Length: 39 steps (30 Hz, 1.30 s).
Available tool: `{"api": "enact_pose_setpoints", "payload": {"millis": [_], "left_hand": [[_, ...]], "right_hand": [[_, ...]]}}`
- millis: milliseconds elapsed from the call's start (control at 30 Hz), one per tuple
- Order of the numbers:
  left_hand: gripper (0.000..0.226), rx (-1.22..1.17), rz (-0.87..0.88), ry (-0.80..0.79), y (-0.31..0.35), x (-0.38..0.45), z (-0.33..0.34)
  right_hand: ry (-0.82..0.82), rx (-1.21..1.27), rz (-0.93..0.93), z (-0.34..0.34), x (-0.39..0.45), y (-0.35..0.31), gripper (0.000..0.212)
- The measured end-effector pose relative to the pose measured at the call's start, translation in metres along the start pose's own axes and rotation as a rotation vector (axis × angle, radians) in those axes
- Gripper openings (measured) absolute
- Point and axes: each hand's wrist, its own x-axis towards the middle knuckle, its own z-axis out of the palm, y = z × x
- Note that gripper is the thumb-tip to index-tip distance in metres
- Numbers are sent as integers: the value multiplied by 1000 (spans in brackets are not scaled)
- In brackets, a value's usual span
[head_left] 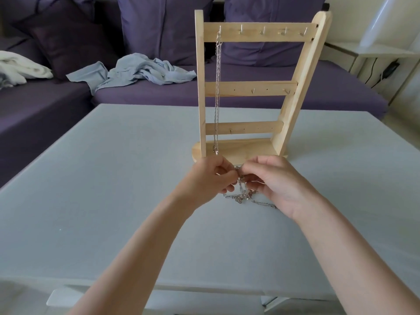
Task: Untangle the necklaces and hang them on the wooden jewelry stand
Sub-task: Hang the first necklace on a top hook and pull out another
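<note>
silver tangled necklaces [242, 196] pinched by left hand [210, 178] and right hand [276, 183].

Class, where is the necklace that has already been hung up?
In the head view, the hung necklace dangles from the leftmost hook of the stand's top bar, beside its left post, ending just above the left hand.

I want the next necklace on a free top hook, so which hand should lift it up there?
Probably the right hand: the free hooks sit to the right, above it, while the hung necklace fills the leftmost hook. Both hands' fingers pinch the tangled chains.
</note>
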Motion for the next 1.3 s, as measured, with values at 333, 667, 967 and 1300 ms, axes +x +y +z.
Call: {"api": "enact_pose_setpoints", "payload": {"millis": [333,667,967,1300], "left_hand": [[19,-237,-65,103,2,2,-2],[13,-498,-180,15,0,2,-4],[26,-448,-147,12,-6,2,-11],[16,-477,-208,-12,-8,7,0]], "right_hand": [[41,39,-83,1,2,-6,25],[8,181,9,-4,3,-5,34],[34,106,-33,-6,1,0,28],[5,137,-17,0,-1,0,27]]}}
